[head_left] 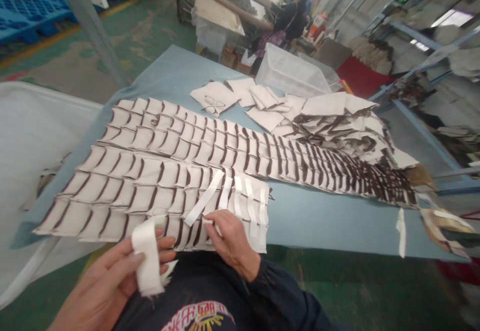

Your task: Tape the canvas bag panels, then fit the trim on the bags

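My left hand (112, 271), at the lower left, is closed around a looped bundle of white fabric strips (147, 256), held between thumb and fingers. To its right, my right hand (233, 241) pinches the pale end of what looks like a white strip, most of it hidden by the fingers. That hand is over the near rows of overlapping cream fabric pieces (123, 191) with dark brown edges. One loose white strip (204, 198) lies slanted across these rows. Several more white strips (251, 208) lie side by side at the rows' right end.
Longer rows of cream pieces (232, 143) stretch across the blue-covered table (318, 221). Behind them are a heap of cream pieces (337, 121) and a clear plastic bin (290, 73). A single white strip (401, 233) hangs at the near edge. A metal post (92, 26) stands left.
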Demonstrator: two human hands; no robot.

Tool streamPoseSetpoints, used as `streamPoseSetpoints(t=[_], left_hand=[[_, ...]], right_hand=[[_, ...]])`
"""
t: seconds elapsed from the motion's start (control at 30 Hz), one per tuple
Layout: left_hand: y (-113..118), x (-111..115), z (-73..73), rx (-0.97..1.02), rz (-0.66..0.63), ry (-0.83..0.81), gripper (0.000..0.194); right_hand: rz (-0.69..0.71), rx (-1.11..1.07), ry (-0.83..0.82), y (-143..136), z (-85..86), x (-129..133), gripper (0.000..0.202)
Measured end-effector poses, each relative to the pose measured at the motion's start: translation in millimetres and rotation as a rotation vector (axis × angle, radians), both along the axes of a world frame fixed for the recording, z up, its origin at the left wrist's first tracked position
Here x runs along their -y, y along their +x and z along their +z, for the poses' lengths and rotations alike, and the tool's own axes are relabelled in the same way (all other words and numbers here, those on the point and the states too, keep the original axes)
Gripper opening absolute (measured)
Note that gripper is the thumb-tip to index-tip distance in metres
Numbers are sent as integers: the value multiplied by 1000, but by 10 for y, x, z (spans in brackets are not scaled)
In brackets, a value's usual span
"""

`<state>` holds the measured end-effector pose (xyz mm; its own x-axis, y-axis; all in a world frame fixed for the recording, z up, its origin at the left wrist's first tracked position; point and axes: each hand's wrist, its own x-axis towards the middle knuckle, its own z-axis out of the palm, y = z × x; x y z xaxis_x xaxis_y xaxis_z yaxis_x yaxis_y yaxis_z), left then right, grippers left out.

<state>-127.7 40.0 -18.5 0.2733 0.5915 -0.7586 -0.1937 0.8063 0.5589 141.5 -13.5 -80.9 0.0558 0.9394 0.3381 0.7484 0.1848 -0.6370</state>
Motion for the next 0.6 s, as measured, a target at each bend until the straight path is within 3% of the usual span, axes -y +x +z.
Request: streamPoseSetpoints(t=[0.17,0.3,0.4,0.6], left_hand=[[302,-88,444,145,-91,6,48],[406,-99,564,213,-129,50,44],[450,-104,582,205,-139,119,44],[536,-94,679,165,-185,192,47]], right_hand=[[-14,-141,111,-65,614,30,15],[123,-174,293,-240,1018,-42,19],[161,-99,336,-311,1102,-69,16],[114,38,359,-332,1050,5,13]])
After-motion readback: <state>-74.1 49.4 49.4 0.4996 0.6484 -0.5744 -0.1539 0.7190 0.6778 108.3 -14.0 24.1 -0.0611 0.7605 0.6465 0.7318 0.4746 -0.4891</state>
